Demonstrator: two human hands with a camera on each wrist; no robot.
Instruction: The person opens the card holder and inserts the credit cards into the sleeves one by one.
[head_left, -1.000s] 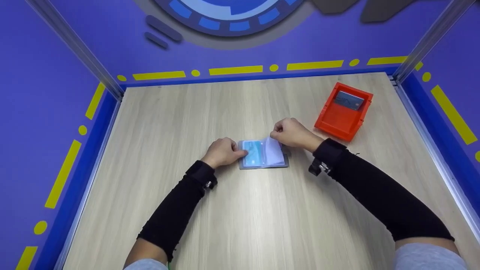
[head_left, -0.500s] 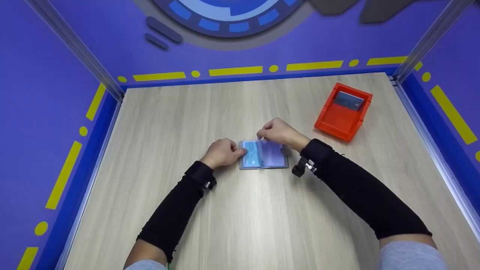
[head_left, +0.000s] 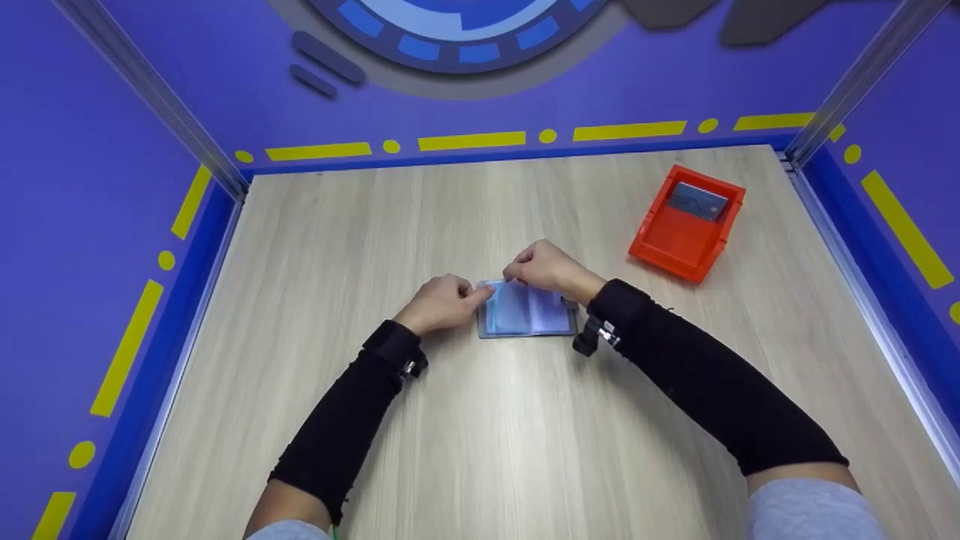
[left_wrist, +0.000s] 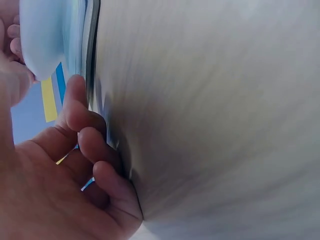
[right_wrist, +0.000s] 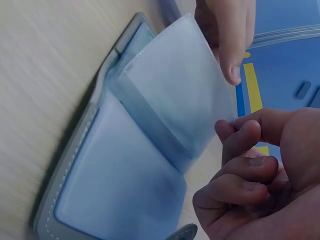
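A small card holder [head_left: 551,321] with a grey stitched cover [right_wrist: 86,125] lies spread on the table, its clear plastic sleeves showing. My right hand [head_left: 547,266] pinches the upper corner of one raised sleeve [right_wrist: 175,85], which stands tilted over the left side in the head view. At the holder's left edge is my left hand [head_left: 444,304]. Its index fingertip [left_wrist: 76,85] meets the cover's edge, and the other fingers rest loosely curled on the table. The left thumb [right_wrist: 232,70] sits apart from them, close by the raised sleeve. Pale blue shows beneath that sleeve.
An orange-red tray [head_left: 679,236] stands at the back right, with a grey card [head_left: 697,201] leaning inside its far end. A snap strap [right_wrist: 184,232] sticks out from the holder's right side. Blue panels with yellow marks enclose the wooden table [head_left: 360,225].
My right hand has moved left, carrying the sleeve from the holder's right side over toward its left. The left thumb has shifted up along the left edge. The tray stays put.
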